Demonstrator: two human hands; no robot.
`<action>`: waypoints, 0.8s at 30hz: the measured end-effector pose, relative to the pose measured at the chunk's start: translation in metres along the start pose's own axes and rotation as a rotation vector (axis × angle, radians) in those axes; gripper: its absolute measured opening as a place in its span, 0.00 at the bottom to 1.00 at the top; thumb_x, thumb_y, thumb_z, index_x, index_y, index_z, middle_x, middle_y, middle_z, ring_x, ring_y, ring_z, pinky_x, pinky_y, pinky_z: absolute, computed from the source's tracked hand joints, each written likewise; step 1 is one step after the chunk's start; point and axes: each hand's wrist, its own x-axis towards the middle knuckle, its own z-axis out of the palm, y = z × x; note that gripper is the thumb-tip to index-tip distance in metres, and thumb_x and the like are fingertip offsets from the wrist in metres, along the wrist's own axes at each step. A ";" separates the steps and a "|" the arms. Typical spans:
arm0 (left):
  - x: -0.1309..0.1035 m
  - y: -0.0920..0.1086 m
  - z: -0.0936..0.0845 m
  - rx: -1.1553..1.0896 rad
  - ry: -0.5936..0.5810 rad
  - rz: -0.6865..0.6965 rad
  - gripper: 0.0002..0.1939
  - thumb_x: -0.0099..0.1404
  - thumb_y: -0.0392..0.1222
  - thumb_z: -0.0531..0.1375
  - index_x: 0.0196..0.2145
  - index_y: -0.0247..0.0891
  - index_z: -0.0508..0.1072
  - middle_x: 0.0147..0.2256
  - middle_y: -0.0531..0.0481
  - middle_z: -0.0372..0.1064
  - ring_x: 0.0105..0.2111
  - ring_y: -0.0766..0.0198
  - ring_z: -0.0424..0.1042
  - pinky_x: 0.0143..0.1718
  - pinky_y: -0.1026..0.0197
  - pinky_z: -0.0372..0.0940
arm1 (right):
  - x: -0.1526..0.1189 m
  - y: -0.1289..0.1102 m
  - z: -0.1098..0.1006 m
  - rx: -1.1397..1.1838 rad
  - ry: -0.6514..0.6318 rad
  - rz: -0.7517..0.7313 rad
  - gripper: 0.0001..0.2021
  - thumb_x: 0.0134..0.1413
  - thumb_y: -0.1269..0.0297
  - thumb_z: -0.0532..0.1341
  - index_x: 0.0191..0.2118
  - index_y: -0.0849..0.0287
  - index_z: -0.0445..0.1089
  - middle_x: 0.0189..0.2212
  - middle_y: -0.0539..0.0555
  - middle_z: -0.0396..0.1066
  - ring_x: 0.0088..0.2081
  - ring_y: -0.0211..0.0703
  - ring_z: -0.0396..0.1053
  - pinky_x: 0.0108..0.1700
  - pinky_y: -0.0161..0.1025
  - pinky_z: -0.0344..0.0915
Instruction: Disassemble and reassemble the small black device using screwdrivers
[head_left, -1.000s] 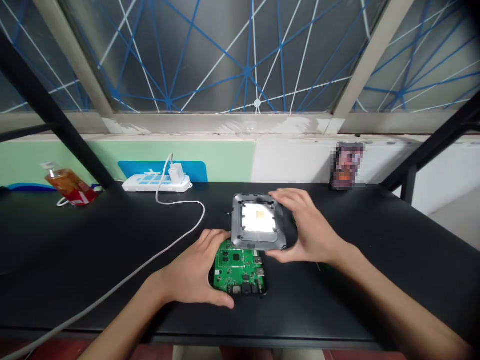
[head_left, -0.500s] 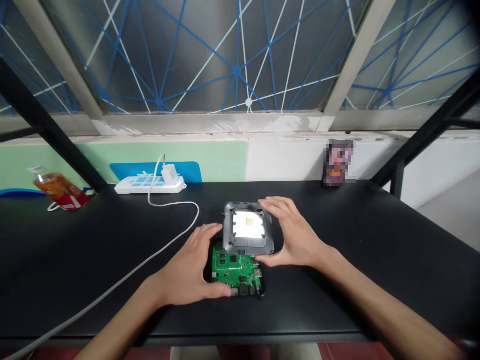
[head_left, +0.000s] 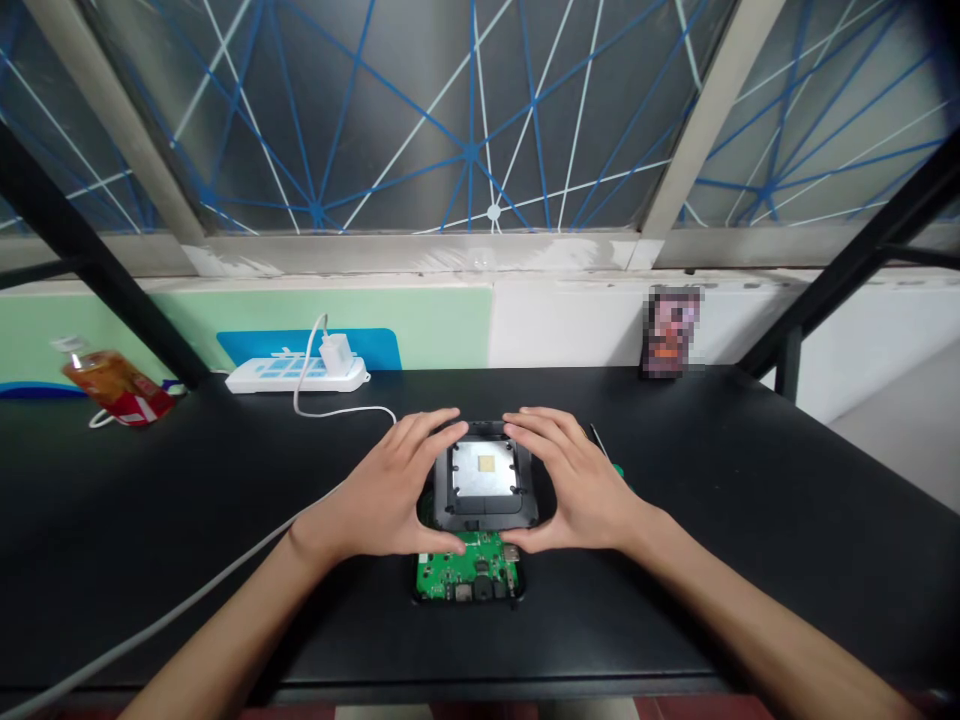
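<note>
Casing cover (head_left: 480, 506) at frame centre, inner face showing, silvery metal plate (head_left: 466, 482) fitted inside, small yellowish pad (head_left: 487, 464) near the plate's middle. Far part of green circuit board (head_left: 444, 574) overlapped by the cover; near part left exposed below it, with connectors seen along the near edge. Board seated in a black shell, on the black tabletop (head_left: 705, 590). Gap between cover and board can't be told.

Cover pinched at its right side by right hand (head_left: 574, 480): fingers at top edge, thumb at bottom edge. Left side cupped by left hand (head_left: 394, 485), fingertips at top edge, thumb over the board; whether it's gripped can't be told.

Tool with green part (head_left: 618, 470) half hidden behind the right hand. White power strip (head_left: 251, 376) with charger (head_left: 336, 352) plugged in, left of centre; cable (head_left: 217, 580) run to lower left. Orange drink container (head_left: 112, 382) tilted at far left. Pixelated phone-like object (head_left: 670, 335) propped against the wall, right.
</note>
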 end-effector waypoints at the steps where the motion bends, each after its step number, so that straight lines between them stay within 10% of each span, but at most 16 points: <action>1: -0.002 0.001 0.002 0.010 -0.003 -0.007 0.58 0.55 0.67 0.70 0.70 0.43 0.45 0.67 0.33 0.51 0.64 0.35 0.57 0.64 0.32 0.57 | 0.000 -0.001 0.000 0.001 -0.001 0.001 0.53 0.46 0.38 0.68 0.70 0.62 0.47 0.58 0.69 0.66 0.60 0.65 0.61 0.57 0.65 0.69; 24: -0.012 0.002 0.009 -0.180 0.177 -0.040 0.54 0.54 0.48 0.74 0.68 0.49 0.47 0.66 0.35 0.53 0.64 0.37 0.58 0.63 0.32 0.54 | 0.001 -0.005 -0.001 0.125 -0.177 0.113 0.58 0.50 0.44 0.70 0.74 0.58 0.33 0.70 0.71 0.51 0.69 0.66 0.54 0.65 0.65 0.65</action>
